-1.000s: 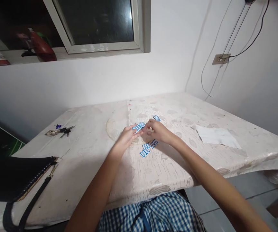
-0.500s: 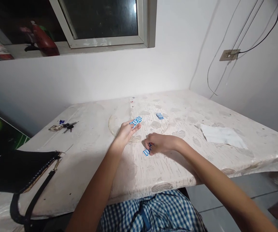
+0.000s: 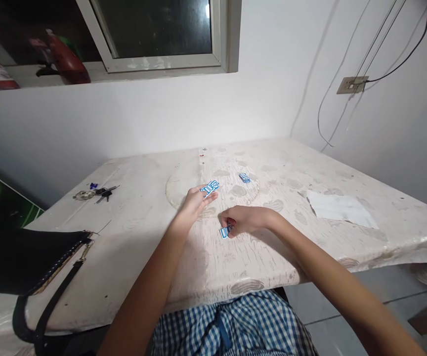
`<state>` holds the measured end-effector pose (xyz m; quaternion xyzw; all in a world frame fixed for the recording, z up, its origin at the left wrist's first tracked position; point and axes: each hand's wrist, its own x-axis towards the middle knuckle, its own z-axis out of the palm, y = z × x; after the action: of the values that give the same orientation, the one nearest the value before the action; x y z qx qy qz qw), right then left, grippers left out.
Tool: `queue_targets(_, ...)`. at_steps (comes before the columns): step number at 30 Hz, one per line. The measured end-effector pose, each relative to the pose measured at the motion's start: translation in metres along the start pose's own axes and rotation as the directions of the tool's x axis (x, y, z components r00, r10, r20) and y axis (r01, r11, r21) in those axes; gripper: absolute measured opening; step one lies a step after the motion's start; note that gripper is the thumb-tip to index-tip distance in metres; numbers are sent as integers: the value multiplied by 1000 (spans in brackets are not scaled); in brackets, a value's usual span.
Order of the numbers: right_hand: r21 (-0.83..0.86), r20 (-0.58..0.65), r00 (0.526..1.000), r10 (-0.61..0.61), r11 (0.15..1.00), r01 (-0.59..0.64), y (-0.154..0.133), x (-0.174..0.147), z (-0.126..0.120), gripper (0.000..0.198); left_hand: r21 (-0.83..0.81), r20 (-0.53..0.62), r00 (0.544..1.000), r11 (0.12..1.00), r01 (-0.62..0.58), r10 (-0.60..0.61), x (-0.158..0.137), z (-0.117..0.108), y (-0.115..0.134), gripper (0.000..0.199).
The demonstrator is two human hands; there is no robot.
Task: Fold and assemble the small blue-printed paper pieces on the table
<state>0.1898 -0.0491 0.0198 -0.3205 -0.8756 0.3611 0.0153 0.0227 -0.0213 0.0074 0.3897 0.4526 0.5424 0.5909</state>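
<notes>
My left hand [image 3: 198,199] is closed on several small blue-and-white lettered pieces [image 3: 209,187], pinched together above the table. Lower and to the right, my right hand [image 3: 238,220] has its fingers bent down over another blue-and-white lettered piece [image 3: 224,232] at the tabletop. Its fingers cover part of that piece, and a bit of red shows between them. Farther back lies a small pile of similar blue-and-white pieces [image 3: 244,177], untouched by either hand.
A patterned cloth covers the table [image 3: 273,267]. On its left lie keys [image 3: 106,193] and a black bag [image 3: 17,262] with a strap. A white paper sheet [image 3: 341,208] lies at the right. The wall and window [image 3: 161,34] stand behind.
The lettered piece under my right hand has turned a little and sits flatter, its letters more level. My left hand keeps its hold almost unmoved.
</notes>
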Motion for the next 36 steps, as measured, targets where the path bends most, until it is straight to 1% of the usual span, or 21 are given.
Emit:
queue_targets(3,27,-21,999,-50,998,51,3,1,0,16,-3,-6,1000,1000,16,-16,-1,1,1,13)
queue_targets(6,90,-68,996,-61,994,67,6,1,-3,11,-32,-16,998,998,55,-56,-2,3,3,13)
queue_targets(8,165,-122,991,-47,984,67,9,1,-7,14,-57,-1,997,995,77,-77,-2,3,2,13)
queue_targets(10,243,-209,978,-15,968,67,11,1,-11,15,-77,45,994,992,101,-98,-1,4,1,12)
queue_targets(12,290,-336,941,33,954,70,13,2,-14,14,-84,100,989,989,122,-113,-1,6,0,14)
queue_targets(15,276,-537,842,61,955,107,15,4,-18,14,-69,187,974,987,142,-127,-2,9,-2,16)
queue_targets(17,228,-628,778,35,963,140,14,6,-18,15,-71,214,964,982,178,-159,-3,11,-4,15)
queue_targets(19,162,-677,736,8,977,138,14,9,-17,14,-90,222,955,971,220,-196,-4,13,-6,14)
queue_targets(21,82,-698,716,-21,991,109,14,11,-15,16,-107,227,949,963,246,-217,-4,14,-8,14)
queue_targets(23,4,-695,716,-66,995,96,14,14,-14,21,-106,237,946,962,253,-223,-4,15,-10,14)
queue_targets(25,-60,-687,717,-120,992,108,15,15,-12,25,-98,247,944,963,251,-221,-5,16,-11,13)
queue_targets(28,-129,-689,705,-169,986,109,17,17,-10,26,-83,276,934,963,257,-226,-7,18,-10,13)
queue_targets(30,-169,-683,707,-182,982,90,18,19,-7,25,-67,295,926,962,266,-236,-9,20,-10,13)
queue_targets(34,-212,-658,732,-174,976,41,17,21,-1,23,-74,306,921,958,277,-242,-10,21,-11,14)
queue_targets(35,-221,-665,727,-170,975,26,16,21,0,22,-90,304,923,957,276,-237,-9,21,-12,14)
queue_targets(36,-234,-682,711,-172,972,10,15,20,1,21,-111,301,926,956,270,-227,-9,21,-13,14)
